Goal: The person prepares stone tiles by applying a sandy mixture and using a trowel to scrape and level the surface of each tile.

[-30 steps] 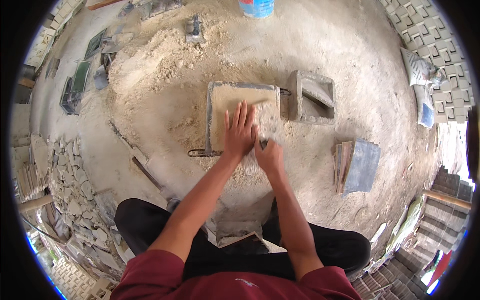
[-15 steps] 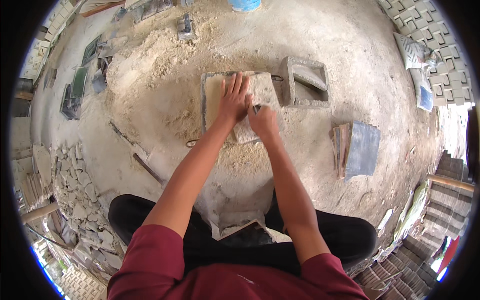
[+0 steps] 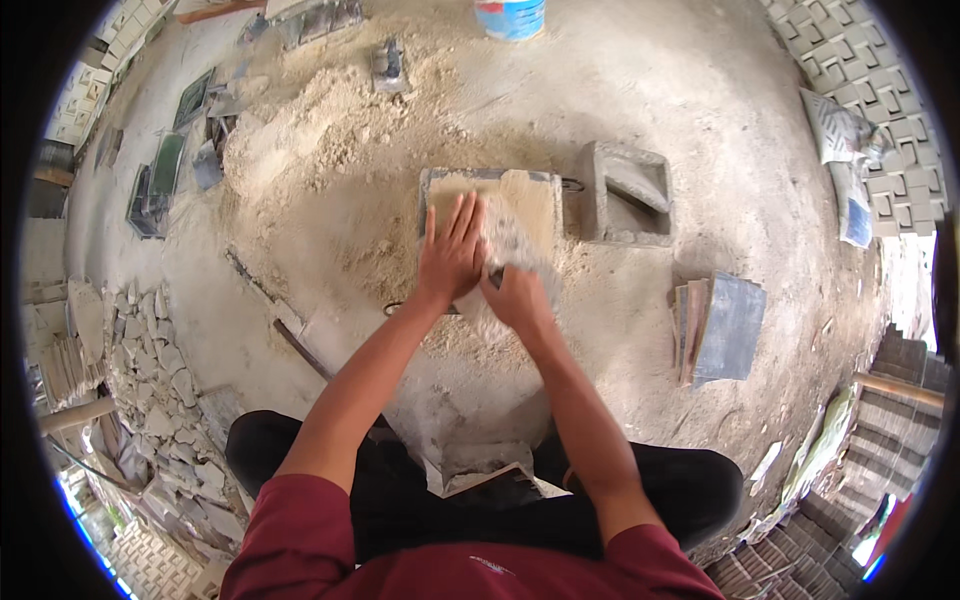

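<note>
In front of me lies a shallow rectangular mould (image 3: 424, 205) with a dark rim, filled with pale sandy mix (image 3: 535, 215). Wire loops stick out at its far right and near left corners. My right hand (image 3: 518, 298) is closed round the dark handle of a flat trowel (image 3: 510, 240), whose mix-smeared blade lies slantwise over the mould and is blurred. My left hand (image 3: 452, 257) is flat with fingers stretched out, beside the blade's left edge and over the mix. Whether its palm presses on the blade or on the mix, I cannot tell.
Right of the mould stands a grey concrete trough (image 3: 600, 200) with a slab leaning inside. Thin dark plates (image 3: 730, 325) lie nearer right. A heap of loose mix (image 3: 300, 145) spreads at left, with another trowel (image 3: 390, 68) beyond it. A blue-and-white bucket (image 3: 510, 18) stands far off.
Both hands and the trowel have moved toward me across the mould, and the blade has turned more slantwise. The whole view has shifted slightly, so the surroundings sit lower.
</note>
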`<control>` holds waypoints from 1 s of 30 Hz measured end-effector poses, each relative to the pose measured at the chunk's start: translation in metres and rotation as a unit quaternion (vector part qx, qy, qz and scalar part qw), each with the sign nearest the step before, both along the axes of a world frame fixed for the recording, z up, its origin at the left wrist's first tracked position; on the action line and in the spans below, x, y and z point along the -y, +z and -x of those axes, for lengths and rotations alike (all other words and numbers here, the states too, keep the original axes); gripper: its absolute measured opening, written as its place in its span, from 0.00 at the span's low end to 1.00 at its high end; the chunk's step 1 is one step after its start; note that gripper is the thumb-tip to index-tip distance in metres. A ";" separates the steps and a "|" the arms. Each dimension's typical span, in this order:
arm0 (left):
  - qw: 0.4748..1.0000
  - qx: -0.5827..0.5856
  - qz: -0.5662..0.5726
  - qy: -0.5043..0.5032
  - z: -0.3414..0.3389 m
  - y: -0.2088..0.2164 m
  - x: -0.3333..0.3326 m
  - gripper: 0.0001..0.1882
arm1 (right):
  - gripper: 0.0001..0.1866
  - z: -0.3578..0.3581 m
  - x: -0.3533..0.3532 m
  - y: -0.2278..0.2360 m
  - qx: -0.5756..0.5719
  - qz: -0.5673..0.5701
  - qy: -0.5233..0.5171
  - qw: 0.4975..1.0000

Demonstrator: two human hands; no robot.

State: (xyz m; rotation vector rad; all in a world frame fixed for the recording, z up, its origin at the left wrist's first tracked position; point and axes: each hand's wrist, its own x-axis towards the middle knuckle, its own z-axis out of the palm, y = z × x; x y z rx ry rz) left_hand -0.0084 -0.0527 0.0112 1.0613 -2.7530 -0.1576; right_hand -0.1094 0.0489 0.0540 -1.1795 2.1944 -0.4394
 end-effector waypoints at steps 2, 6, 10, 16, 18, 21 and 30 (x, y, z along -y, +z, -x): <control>1.000 -0.002 0.010 0.025 0.006 -0.003 0.030 0.31 | 0.21 0.014 0.037 0.013 0.021 -0.022 0.019 0.999; 0.997 0.010 0.022 0.073 0.022 -0.008 0.089 0.32 | 0.20 0.034 0.103 0.020 0.020 -0.007 0.045 0.999; 0.996 -0.007 -0.009 0.088 0.025 -0.008 0.093 0.33 | 0.22 0.037 0.115 0.022 -0.015 -0.005 0.050 0.999; 0.995 -0.023 -0.026 0.090 -0.009 -0.009 0.048 0.35 | 0.23 0.011 0.073 0.008 -0.018 0.016 0.083 0.996; 0.995 -0.022 -0.025 0.098 -0.035 -0.009 0.022 0.35 | 0.24 -0.013 0.048 0.004 0.001 0.018 0.084 0.996; 0.993 -0.011 -0.034 0.110 -0.070 -0.009 -0.024 0.36 | 0.24 -0.050 0.005 0.000 0.006 0.018 0.091 0.996; 0.988 0.000 -0.057 0.146 -0.075 -0.009 -0.036 0.36 | 0.23 -0.058 0.000 0.013 -0.022 -0.053 0.089 0.994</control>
